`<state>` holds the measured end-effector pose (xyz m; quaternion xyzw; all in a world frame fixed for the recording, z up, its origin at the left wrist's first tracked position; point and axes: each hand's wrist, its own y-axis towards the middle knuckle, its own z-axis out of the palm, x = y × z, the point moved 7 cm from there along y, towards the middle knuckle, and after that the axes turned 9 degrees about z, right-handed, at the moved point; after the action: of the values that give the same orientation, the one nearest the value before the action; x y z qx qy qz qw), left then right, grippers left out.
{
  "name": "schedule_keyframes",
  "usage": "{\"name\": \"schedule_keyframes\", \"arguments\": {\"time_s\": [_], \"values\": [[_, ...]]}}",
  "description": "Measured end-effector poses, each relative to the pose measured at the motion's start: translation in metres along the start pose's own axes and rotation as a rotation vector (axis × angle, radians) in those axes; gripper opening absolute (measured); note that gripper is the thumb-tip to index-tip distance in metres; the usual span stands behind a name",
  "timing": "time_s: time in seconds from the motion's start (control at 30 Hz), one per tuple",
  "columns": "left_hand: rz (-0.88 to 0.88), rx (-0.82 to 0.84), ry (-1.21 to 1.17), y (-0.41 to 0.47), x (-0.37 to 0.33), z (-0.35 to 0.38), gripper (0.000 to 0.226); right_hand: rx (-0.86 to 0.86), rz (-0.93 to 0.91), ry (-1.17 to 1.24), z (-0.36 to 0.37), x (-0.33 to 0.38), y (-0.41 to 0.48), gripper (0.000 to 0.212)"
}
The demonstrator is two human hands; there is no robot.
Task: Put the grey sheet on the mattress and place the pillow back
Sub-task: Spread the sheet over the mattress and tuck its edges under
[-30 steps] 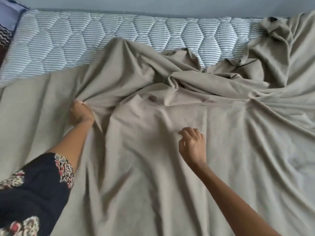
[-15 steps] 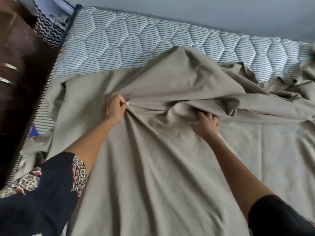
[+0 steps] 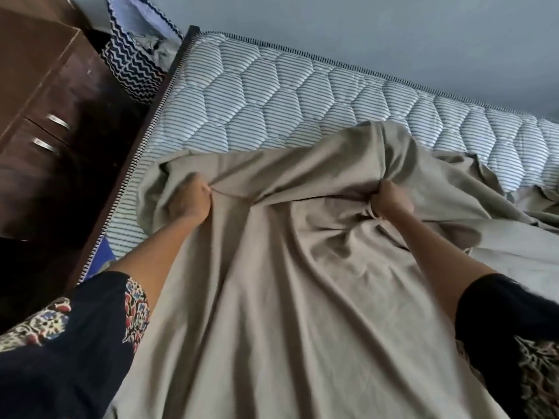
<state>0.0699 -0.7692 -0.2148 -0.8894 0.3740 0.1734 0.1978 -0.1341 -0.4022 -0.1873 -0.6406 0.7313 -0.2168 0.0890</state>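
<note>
Pale grey-blue wall (image 3: 393, 31) backs a quilted mattress (image 3: 272, 95), striped blue and white and stitched in hexagons, and on that mattress lies the wrinkled grey sheet (image 3: 296, 282) of soft woven cloth. It covers the near part of the mattress and trails off toward the mattress's right end. A broad strip along the far side and the left end is bare. The sheet's far edge is bunched and lifted into a ridge between the two hands.

The left hand (image 3: 189, 202) grips a gathered fold near the mattress's left end, with the fingers curled tight into a fist round the cloth. The right hand (image 3: 391, 201) grips another bunch of the same sheet nearer the middle of the mattress. Its fingers are closed round the cloth and the fingertips are buried in it. Creases fan from both grips toward the near side. Both forearms reach over the sheet from dark navy sleeves (image 3: 75, 343) trimmed with a flowered print.

Off the mattress's left end stands a dark brown wooden cabinet (image 3: 45, 95) with silver bar handles (image 3: 59, 120) on its drawer fronts. The drawers are closed, so their contents are hidden. Beyond the mattress's far left corner, by the wall, sits a navy and white zigzag-patterned fabric (image 3: 133, 62) with a pale blue face and some greyish cloth lying in its fold. Whether it is the pillow cannot be told. A small blue patch (image 3: 104, 252) shows just below the mattress's left edge.
</note>
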Motion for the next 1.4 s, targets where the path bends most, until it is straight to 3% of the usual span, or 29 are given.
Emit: {"name": "schedule_keyframes", "arguments": {"time_s": [0.13, 0.17, 0.23, 0.3, 0.37, 0.5, 0.57, 0.63, 0.73, 0.83, 0.97, 1.07, 1.2, 1.3, 1.4], "values": [[-0.209, -0.389, -0.058, 0.004, 0.025, -0.059, 0.029, -0.354, -0.141, 0.423, -0.068, 0.051, 0.000, 0.030], [-0.286, -0.443, -0.094, 0.007, 0.035, -0.069, 0.031, -0.339, -0.176, 0.482, -0.076, 0.063, 0.003, 0.028], [-0.399, -0.466, -0.130, 0.011, 0.056, -0.077, 0.031, -0.140, -0.249, 0.437, -0.067, 0.085, 0.017, 0.035], [-0.290, -0.467, -0.109, 0.013, 0.066, -0.077, 0.030, 0.057, -0.284, 0.327, -0.046, 0.092, 0.026, 0.063], [-0.092, -0.449, -0.095, 0.004, 0.068, -0.070, 0.031, 0.116, -0.261, 0.287, -0.023, 0.085, 0.027, 0.074], [0.081, -0.467, -0.216, -0.056, 0.089, -0.061, 0.033, -0.167, -0.326, 0.301, 0.002, 0.065, -0.051, 0.073], [0.076, -0.549, -0.122, -0.108, 0.110, -0.062, 0.039, -0.293, -0.389, 0.217, 0.034, 0.050, -0.110, 0.071], [-0.027, -0.585, 0.022, -0.162, 0.133, -0.063, 0.049, -0.287, -0.446, 0.121, 0.075, 0.040, -0.166, 0.072], [-0.225, -0.512, 0.070, -0.226, 0.168, -0.057, 0.059, -0.153, -0.512, 0.028, 0.133, 0.033, -0.234, 0.067], [-0.225, -0.425, 0.101, -0.263, 0.192, -0.052, 0.059, 0.010, -0.599, -0.130, 0.177, 0.037, -0.278, 0.071], [-0.321, -0.399, 0.072, -0.306, 0.205, -0.055, 0.058, 0.147, -0.617, -0.221, 0.204, 0.035, -0.283, 0.081], [-0.501, -0.373, 0.094, -0.342, 0.228, -0.057, 0.060, 0.220, -0.599, -0.319, 0.208, 0.032, -0.277, 0.086], [-0.563, -0.508, -0.085, -0.370, 0.247, -0.070, 0.019, 0.227, -0.561, -0.335, 0.193, 0.042, -0.290, 0.081], [-0.750, -0.650, -0.390, -0.380, 0.258, -0.082, 0.025, 0.179, -0.495, -0.283, 0.181, 0.057, -0.314, 0.075], [-0.900, -0.720, -0.655, -0.398, 0.275, -0.078, 0.031, 0.012, -0.656, -0.171, 0.179, 0.072, -0.365, 0.058]]}}
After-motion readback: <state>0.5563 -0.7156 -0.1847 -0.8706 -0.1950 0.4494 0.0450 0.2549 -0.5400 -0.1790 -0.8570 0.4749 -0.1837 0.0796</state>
